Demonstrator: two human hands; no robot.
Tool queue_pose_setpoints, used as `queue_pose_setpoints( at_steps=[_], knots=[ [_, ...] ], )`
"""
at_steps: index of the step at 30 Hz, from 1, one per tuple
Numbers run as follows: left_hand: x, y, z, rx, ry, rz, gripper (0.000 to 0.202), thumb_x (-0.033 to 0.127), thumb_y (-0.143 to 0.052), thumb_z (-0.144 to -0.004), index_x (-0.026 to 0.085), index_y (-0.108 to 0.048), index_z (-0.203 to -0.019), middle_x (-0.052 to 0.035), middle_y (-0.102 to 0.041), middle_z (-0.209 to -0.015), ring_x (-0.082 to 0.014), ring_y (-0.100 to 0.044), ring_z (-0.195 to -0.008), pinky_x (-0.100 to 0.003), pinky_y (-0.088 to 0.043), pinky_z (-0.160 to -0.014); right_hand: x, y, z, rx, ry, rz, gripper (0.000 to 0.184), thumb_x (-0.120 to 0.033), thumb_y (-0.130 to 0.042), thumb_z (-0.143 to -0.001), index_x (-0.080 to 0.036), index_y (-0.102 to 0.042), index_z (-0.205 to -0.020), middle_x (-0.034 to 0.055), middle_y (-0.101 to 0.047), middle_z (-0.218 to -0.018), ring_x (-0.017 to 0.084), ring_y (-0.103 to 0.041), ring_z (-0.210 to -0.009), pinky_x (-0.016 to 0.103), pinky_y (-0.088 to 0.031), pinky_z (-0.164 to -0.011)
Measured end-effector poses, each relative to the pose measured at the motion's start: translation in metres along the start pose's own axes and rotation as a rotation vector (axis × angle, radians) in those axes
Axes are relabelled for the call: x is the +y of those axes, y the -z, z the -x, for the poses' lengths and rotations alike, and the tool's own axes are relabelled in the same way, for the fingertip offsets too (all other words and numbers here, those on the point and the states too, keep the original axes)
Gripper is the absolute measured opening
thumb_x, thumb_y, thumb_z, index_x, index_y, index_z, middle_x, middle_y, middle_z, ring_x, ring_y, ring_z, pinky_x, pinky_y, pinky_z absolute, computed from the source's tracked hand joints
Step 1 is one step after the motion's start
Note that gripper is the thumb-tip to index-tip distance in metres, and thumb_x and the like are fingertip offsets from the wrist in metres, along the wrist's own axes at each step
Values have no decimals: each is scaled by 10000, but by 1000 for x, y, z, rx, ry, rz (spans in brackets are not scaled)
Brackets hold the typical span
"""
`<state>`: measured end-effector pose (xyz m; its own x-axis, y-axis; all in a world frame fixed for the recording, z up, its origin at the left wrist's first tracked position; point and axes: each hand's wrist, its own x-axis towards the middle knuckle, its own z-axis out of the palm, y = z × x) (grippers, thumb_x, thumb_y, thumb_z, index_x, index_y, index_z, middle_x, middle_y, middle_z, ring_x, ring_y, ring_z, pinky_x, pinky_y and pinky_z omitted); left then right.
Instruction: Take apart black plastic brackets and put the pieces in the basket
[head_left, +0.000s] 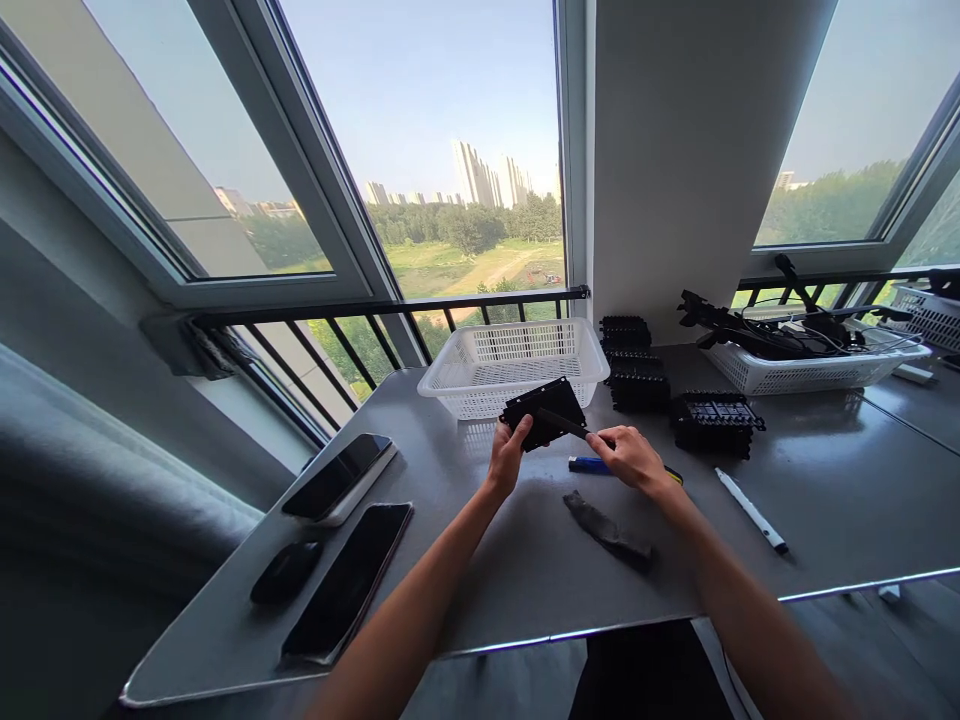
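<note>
My left hand point(509, 452) is closed on the edge of a flat black rectangular plastic panel point(551, 400), thumb on top, tilted above the table. In my right hand point(630, 458) is a slim black stick-like tool point(562, 424), its far end lying across the panel's face; its exact kind is not clear. Beneath that hand lies a blue-handled tool point(589, 465), partly hidden, with a yellow tip point(674, 476) showing beyond the wrist. A crumpled dark grey cloth point(609, 532) lies on the table closer to me.
A white plastic basket point(517, 400) stands behind my hands. Stacked black plastic parts point(636, 380) and another stack point(716, 422) are to the right. Beyond sits a white basket point(802, 375) of black parts and cables. A white pen point(752, 510), two phones point(349, 580) point(341, 475) and a mouse point(286, 573) lie around.
</note>
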<state>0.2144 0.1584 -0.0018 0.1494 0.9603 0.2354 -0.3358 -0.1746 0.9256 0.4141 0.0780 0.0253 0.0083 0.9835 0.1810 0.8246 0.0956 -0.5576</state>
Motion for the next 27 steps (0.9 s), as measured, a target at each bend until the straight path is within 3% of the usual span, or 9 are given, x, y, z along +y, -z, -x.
queue_pose_setpoints(
  at_steps=[7, 14, 27],
  knots=[
    [-3, 3, -3, 25, -17, -9, 442, 440, -721, -718, 160, -514, -990, -23, -631, -840, -137, -609, -592, -278, -540, -520, 9, 6, -1, 59, -71, 59, 465, -531, -397, -909, -234, -726, -772, 70, -701, -803, 214, -602, -747, 271, -275, -577],
    [2, 8, -6, 58, -35, 4, 417, 431, -732, -708, 160, -547, -965, -27, -624, -861, -146, -610, -632, -265, -526, -496, 11, 10, -2, -9, -81, 92, 492, -517, -368, -931, -216, -698, -727, 50, -685, -768, 177, -592, -738, 251, -271, -583],
    [0, 6, -5, 29, -58, -24, 396, 431, -729, -717, 170, -549, -954, -19, -621, -821, -136, -598, -586, -267, -517, -480, 10, 9, -1, 31, -39, 59, 511, -521, -354, -931, -209, -648, -654, 34, -629, -674, 158, -538, -633, 259, -249, -555]
  ],
)
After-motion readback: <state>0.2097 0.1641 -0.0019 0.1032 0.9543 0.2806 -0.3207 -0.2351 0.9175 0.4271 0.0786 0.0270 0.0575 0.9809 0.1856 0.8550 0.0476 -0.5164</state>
